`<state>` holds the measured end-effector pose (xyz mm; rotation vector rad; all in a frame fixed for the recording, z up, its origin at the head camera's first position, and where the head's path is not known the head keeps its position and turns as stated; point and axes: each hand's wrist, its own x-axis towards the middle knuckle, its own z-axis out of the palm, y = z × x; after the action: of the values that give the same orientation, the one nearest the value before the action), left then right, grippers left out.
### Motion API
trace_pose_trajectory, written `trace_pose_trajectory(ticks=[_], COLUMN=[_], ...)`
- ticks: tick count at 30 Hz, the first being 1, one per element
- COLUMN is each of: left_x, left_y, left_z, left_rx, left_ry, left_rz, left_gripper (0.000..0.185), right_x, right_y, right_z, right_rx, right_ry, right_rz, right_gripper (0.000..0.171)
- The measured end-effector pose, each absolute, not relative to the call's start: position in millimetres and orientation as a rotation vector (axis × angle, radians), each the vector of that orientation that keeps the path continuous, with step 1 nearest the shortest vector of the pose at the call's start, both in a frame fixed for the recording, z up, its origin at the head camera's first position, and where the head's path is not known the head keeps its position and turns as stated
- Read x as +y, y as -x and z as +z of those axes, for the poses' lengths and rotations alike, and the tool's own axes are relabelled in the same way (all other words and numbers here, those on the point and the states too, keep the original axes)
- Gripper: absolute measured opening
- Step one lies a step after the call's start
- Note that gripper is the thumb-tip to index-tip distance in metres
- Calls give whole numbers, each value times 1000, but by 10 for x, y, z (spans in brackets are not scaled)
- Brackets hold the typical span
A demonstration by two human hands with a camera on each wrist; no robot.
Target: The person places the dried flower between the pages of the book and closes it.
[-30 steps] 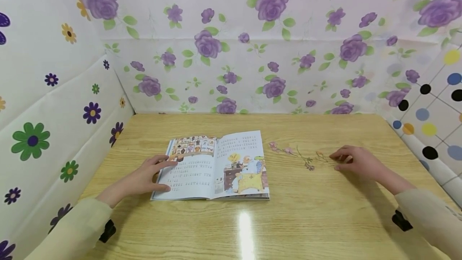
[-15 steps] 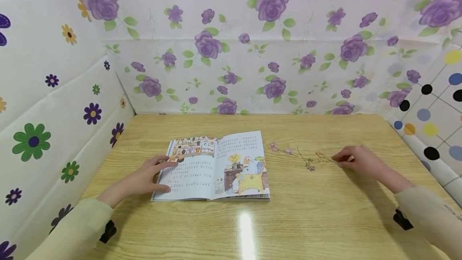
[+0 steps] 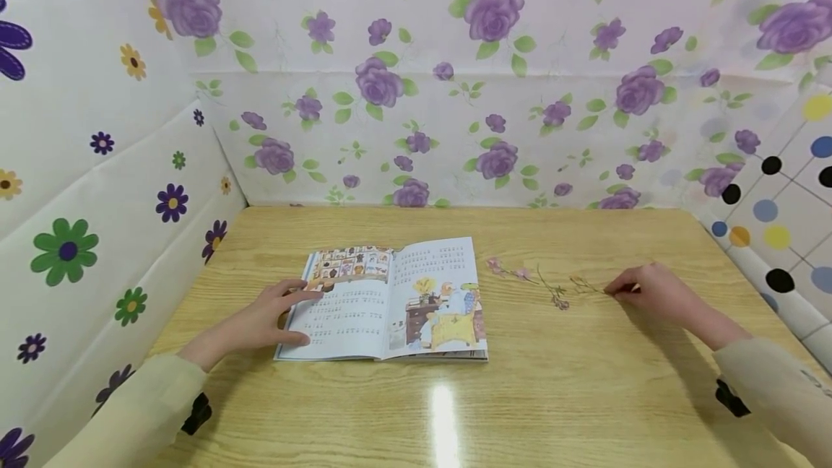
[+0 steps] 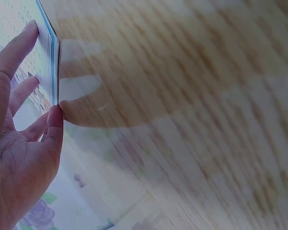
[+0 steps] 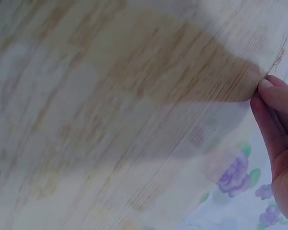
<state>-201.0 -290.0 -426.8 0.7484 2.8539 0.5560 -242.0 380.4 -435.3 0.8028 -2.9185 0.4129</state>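
Observation:
An open picture book [image 3: 364,316] lies on the wooden table with text and drawings on both pages. My left hand [image 3: 260,318] rests on its left page, thumb and fingers spread apart. In the left wrist view the little finger [image 4: 55,124] touches the book's outer edge [image 4: 53,62]. To the right, my right hand [image 3: 656,296] pinches the stem end of a thin dried flower sprig [image 3: 585,285] between thumb and fingers. The right wrist view shows the sprig [image 5: 281,55] pointing away from the fingertips, close over the table.
Two more dried sprigs lie between book and right hand: a pink one [image 3: 510,270] and a darker one [image 3: 555,293]. The wooden table [image 3: 552,396] meets a floral cloth wall [image 3: 442,121] at the back, with patterned walls on both sides.
The right thumb and fingers were apart beside the stem and have come together on it. The left hand and the book have stayed in place.

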Motion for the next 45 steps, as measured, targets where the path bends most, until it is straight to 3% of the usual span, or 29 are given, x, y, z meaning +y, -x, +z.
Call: trace_pose_trajectory(ticks=[22,45], left_x=[-2866,-2874], left_y=[2007,2023], left_z=[-4277,-4237], left_rx=[2837,2835], left_ry=[-740,-710], left_rz=[542,536], left_gripper=[72,71], right_x=[3856,3720], right_y=[2377,2396], right_z=[-4393,-4276], right_rx=[-2943,-2914], right_ry=[-727,-734], right_rz=[416,420], right_gripper=[9,9])
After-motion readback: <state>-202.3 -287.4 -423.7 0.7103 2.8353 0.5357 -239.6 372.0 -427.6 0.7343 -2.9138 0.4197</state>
